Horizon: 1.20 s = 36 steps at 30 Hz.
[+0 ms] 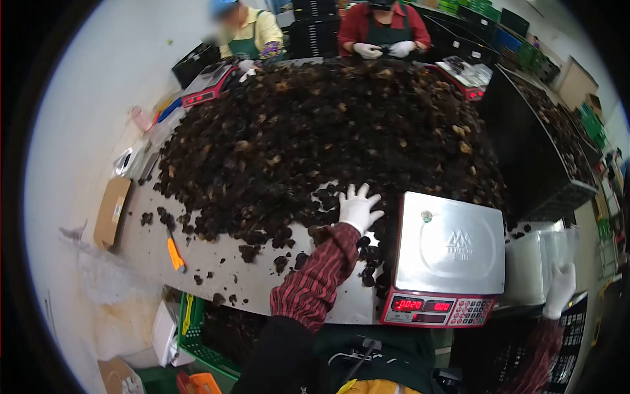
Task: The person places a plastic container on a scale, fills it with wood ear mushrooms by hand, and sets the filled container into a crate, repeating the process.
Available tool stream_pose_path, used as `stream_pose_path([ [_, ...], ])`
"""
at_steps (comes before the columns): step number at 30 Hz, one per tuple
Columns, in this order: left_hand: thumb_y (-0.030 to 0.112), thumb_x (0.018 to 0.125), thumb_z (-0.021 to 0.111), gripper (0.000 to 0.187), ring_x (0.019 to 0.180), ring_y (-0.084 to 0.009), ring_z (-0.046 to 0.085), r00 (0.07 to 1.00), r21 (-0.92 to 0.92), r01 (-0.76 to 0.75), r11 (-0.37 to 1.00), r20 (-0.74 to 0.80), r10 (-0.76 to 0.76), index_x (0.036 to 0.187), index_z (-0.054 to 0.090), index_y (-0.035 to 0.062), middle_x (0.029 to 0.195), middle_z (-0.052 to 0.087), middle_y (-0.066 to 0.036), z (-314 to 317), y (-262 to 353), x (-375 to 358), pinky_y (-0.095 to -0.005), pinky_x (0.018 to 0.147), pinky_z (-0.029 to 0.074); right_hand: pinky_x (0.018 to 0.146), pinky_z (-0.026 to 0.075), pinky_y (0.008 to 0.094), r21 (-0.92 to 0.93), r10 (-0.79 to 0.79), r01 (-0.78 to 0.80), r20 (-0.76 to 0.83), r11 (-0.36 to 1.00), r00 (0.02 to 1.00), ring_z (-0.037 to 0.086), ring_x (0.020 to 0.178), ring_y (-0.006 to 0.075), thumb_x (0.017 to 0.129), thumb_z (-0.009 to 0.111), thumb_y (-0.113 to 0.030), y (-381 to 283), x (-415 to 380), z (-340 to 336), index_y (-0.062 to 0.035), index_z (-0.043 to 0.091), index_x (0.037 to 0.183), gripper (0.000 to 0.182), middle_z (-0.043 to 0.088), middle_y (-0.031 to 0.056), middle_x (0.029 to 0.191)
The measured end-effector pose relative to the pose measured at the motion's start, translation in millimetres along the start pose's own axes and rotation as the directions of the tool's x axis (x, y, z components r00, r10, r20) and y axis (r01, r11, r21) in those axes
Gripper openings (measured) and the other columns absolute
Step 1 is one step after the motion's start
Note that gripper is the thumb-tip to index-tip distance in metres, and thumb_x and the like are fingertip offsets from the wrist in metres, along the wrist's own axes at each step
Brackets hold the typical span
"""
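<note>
My left hand (357, 209), in a white glove, is spread with its fingers apart at the near edge of a large heap of dark, ruffled mushroom-like pieces (315, 131). On the right, my right hand (560, 292), also gloved in white, pinches the edge of a clear plastic bag (541, 253) that lies beside the scale. Between my hands stands a red digital scale (449, 253) with a bare steel plate. Its red display is lit and seems to read -0.020.
An orange-handled knife (175, 255) lies on the metal table (216, 266) at left. Black crates (538, 144) holding dark pieces stand at right. A green crate (190, 328) sits below the near edge. Two people (384, 33) work across the table near other scales (207, 85).
</note>
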State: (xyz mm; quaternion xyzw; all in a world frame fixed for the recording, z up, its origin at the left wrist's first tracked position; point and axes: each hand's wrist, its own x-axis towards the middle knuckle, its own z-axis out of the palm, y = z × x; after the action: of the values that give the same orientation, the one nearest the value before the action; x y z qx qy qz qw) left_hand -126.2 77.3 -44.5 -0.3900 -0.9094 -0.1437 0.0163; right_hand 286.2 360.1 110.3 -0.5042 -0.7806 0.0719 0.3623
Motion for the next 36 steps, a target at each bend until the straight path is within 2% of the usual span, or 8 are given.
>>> stream_pose_path([
  [4, 0.023, 0.074, 0.068, 0.033, 0.115, -0.0362, 0.046, 0.996, -0.085, -0.081, 0.993, 0.038, 0.084, 0.105, 0.066, 0.0138, 0.119, 0.055, -0.009, -7, 2, -53, -0.0445, 0.089, 0.044, 0.063, 0.04, 0.0308, 0.161, -0.44, 0.447, -0.075, 0.88, 0.895, 0.04, 0.066, 0.0154, 0.086, 0.062, -0.004, -61, -54, -4, 0.0002, 0.051, 0.079, 0.013, 0.042, 0.006, 0.068],
  [8, 0.022, 0.074, 0.07, 0.042, 0.121, -0.0436, 0.041, 0.968, -0.116, -0.227, 0.967, -0.136, 0.21, 0.115, 0.062, 0.0135, 0.129, 0.05, -0.012, -14, 0, -127, -0.0498, 0.098, 0.039, 0.063, 0.042, 0.0392, 0.17, -0.731, 0.723, 0.321, 0.67, 0.602, 0.052, 0.07, 0.0312, 0.081, 0.064, -0.006, -106, -107, 35, -0.0034, 0.056, 0.079, 0.009, 0.05, 0.0118, 0.072],
  [14, 0.016, 0.074, 0.07, 0.041, 0.109, -0.0332, 0.056, 0.945, -0.34, -0.316, 0.886, -0.198, 0.261, 0.115, 0.063, 0.0115, 0.123, 0.057, -0.012, -57, -25, -153, -0.04, 0.092, 0.047, 0.061, 0.042, 0.04, 0.427, -0.778, 0.66, 0.456, 0.618, 0.433, 0.052, 0.069, 0.0301, 0.07, 0.076, -0.014, -145, -133, 64, -0.0053, 0.059, 0.086, 0.025, 0.05, 0.0097, 0.071],
  [18, 0.007, 0.075, 0.063, 0.02, 0.078, -0.0276, 0.058, 0.897, 0.017, -0.048, 0.999, -0.44, 0.051, 0.094, 0.066, 0.0101, 0.084, 0.058, -0.008, -61, -84, -114, -0.0373, 0.067, 0.049, 0.057, 0.042, 0.0391, 0.298, -0.717, 0.654, 0.231, 0.695, 0.658, 0.052, 0.065, 0.0294, 0.065, 0.082, -0.02, -153, -142, 48, -0.0029, 0.063, 0.091, 0.036, 0.051, 0.0097, 0.069],
  [24, 0.016, 0.074, 0.068, 0.012, 0.082, -0.0252, 0.061, 0.962, -0.073, 0.124, 0.99, -0.236, -0.138, 0.084, 0.07, 0.0097, 0.079, 0.061, -0.007, -33, -133, -72, -0.0361, 0.071, 0.049, 0.046, 0.044, 0.0367, 0.419, -0.818, 0.78, 0.541, 0.465, 0.197, 0.056, 0.049, 0.0239, 0.084, 0.063, -0.025, -182, -193, 53, -0.0059, 0.061, 0.078, 0.021, 0.05, 0.0079, 0.051],
  [28, 0.011, 0.077, 0.066, 0.01, 0.068, -0.021, 0.062, 0.908, -0.378, -0.018, 0.926, -0.393, -0.143, 0.084, 0.067, 0.0032, 0.079, 0.064, -0.009, -48, -126, -99, -0.0305, 0.063, 0.048, 0.045, 0.045, 0.035, 0.631, -0.922, 0.708, 0.381, 0.316, 0.071, 0.055, 0.046, 0.0223, 0.089, 0.057, -0.019, -181, -232, 81, -0.0073, 0.057, 0.074, 0.019, 0.05, 0.0068, 0.053],
  [34, 0.003, 0.083, 0.061, 0.022, 0.072, -0.0143, 0.063, 0.801, -0.681, 0.559, 0.474, 0.294, -0.522, 0.105, 0.064, 0.0046, 0.085, 0.064, -0.009, -152, -132, -249, -0.0276, 0.063, 0.049, 0.044, 0.044, 0.0354, 0.671, -0.914, 0.648, 0.392, 0.361, 0.104, 0.053, 0.045, 0.022, 0.086, 0.058, -0.016, -176, -250, 86, -0.009, 0.056, 0.072, 0.016, 0.046, 0.007, 0.052],
  [36, 0.003, 0.08, 0.062, 0.03, 0.078, -0.0278, 0.066, 0.958, 0.18, 0.272, 0.945, -0.139, -0.249, 0.11, 0.063, 0.0058, 0.093, 0.065, -0.016, -144, -189, -320, -0.0354, 0.068, 0.052, 0.043, 0.042, 0.0357, 0.516, -0.88, 0.736, 0.414, 0.438, 0.233, 0.05, 0.044, 0.0222, 0.084, 0.061, -0.013, -171, -239, 81, -0.0088, 0.056, 0.072, 0.014, 0.043, 0.0057, 0.051],
])
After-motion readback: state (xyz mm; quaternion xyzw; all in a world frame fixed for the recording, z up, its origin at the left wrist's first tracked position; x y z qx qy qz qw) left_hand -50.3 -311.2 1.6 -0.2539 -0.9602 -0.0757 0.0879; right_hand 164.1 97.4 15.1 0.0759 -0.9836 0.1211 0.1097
